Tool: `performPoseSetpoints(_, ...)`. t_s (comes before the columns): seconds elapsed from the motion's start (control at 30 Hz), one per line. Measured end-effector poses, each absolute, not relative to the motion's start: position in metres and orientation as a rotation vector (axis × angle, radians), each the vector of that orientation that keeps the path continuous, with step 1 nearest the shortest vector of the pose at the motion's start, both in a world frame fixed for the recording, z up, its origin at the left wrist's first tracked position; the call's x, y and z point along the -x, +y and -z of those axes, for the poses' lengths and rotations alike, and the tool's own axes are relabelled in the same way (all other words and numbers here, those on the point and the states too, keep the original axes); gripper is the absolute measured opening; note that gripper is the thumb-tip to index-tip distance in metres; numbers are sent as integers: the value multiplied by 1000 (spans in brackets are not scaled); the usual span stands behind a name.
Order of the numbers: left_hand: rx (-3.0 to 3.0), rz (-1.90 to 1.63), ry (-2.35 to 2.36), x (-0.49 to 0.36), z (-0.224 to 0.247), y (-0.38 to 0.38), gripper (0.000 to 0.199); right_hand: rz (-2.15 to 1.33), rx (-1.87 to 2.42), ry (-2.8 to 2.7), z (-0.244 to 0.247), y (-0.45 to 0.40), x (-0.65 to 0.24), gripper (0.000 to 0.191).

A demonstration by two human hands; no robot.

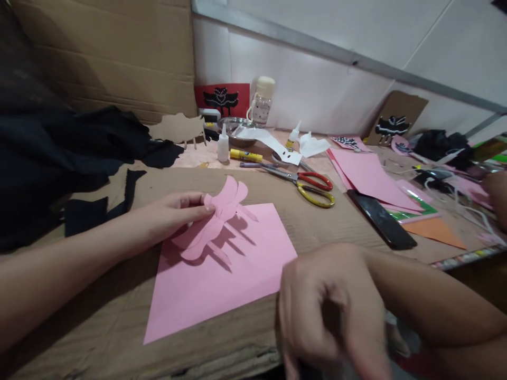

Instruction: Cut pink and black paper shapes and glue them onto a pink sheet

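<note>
Between its thumb and fingers, my left hand [192, 211] pinches a pink paper cutout [222, 214] with rounded lobes and thin prongs. The cutout hovers slightly over a pink sheet [214, 295] and casts a shadow on it. That sheet lies on brown cardboard [91, 327]. At the lower right, my right hand [332, 311] is near the sheet's right edge, fingers curled and apart from the thumb, with nothing seen between them; it is slightly blurred.
Scissors [301, 182] with red and yellow handles lie behind the sheet, near a yellow glue stick [246, 155] and a white bottle [223, 146]. A black phone [380, 219] and pink papers [372, 177] are at right. Black fabric [59, 153] covers the left.
</note>
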State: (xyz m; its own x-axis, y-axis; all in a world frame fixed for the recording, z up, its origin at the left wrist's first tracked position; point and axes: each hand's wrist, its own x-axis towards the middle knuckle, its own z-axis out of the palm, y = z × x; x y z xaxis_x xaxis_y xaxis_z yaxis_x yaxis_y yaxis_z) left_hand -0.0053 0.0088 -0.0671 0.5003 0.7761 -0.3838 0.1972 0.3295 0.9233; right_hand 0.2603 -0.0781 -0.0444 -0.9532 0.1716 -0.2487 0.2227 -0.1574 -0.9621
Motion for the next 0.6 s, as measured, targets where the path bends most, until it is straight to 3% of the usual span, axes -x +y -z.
performPoseSetpoints(0.1,-1216,-484,1027,5,70,10,50,2353,-698,2400,46,-70,-262,69)
performPoseSetpoints(0.23,-1209,-566,1026,8,72,12,55,1574,-785,2996,36,-68,-259,52)
performPoseSetpoints(0.33,-1260,-660,1045,14,66,15,53,1072,-828,2910,33,-80,-253,89)
performPoseSetpoints(0.4,-1319,-701,1054,20,59,19,54,901,-900,2866,36,-87,-249,103)
performPoseSetpoints(0.6,-1597,-467,1036,43,42,24,47,736,-1022,2864,40,-80,-246,101)
